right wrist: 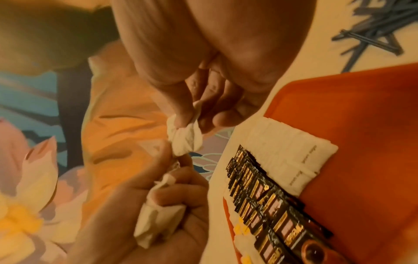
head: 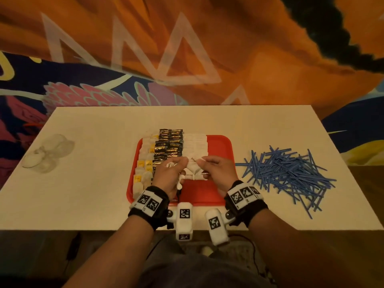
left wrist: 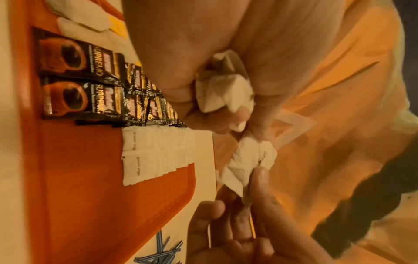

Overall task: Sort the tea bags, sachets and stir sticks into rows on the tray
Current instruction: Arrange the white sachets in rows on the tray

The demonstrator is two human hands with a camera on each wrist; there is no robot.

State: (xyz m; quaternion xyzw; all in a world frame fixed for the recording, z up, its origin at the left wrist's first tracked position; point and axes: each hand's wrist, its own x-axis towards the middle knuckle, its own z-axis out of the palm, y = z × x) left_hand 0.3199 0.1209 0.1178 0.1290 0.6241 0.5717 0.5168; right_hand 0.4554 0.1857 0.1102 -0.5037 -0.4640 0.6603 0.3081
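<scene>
White paper sachets are bunched in the curled left hand [head: 169, 177] while the right hand [head: 216, 173] pinches one above the tray's [head: 220, 146] near edge — a loose clutch could spill them onto the finished rows.

The red tray [head: 220, 146] looks like smooth, slightly glossy plastic. On it, the black coffee sachets [head: 169, 145] are shiny, crinkled foil, right of them the white sugar sachets [head: 196, 145] are matt paper. Right of the tray, the blue stir sticks [head: 288, 173] look like smooth plastic. The table [head: 93, 183] is matt and pale.
</scene>
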